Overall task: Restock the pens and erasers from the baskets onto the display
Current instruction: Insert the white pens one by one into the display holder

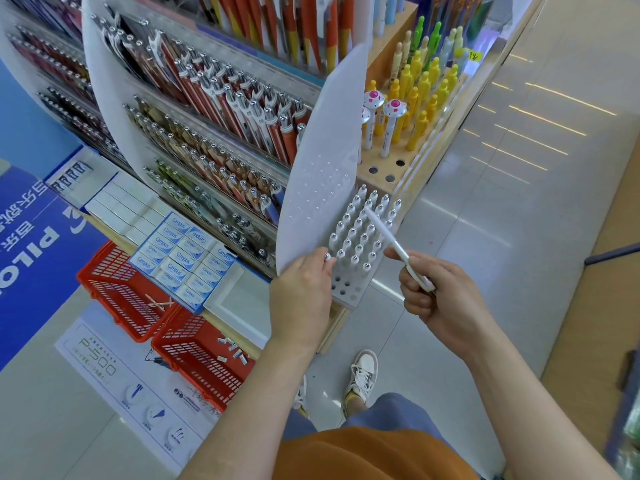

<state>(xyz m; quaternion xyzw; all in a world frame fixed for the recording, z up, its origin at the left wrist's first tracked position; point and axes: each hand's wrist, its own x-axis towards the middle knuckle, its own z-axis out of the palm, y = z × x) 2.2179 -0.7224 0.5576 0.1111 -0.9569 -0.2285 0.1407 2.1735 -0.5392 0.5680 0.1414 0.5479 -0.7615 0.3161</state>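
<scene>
A white holder block (349, 293) with rows of holes stands at the display's near corner, filled with several white pens (360, 233); its nearest holes are bare. My left hand (300, 292) is shut on a white pen (327, 257) at the block's left edge, only its silver tip showing. My right hand (433, 292) is shut on another white pen (391, 242), held slanted above the block's right side. Two red baskets (114, 289) (194, 358) sit on the floor at lower left; one holds a few pens (160, 302), the other small erasers (232, 349).
Boxed Campus erasers (183, 259) lie on the low shelf. Tiers of orange and patterned pens (235, 109) fill the rack behind a white divider panel (329, 161). Yellow and green novelty pens (419, 91) stand in a wooden block. My feet (360, 379) stand on the tiled floor.
</scene>
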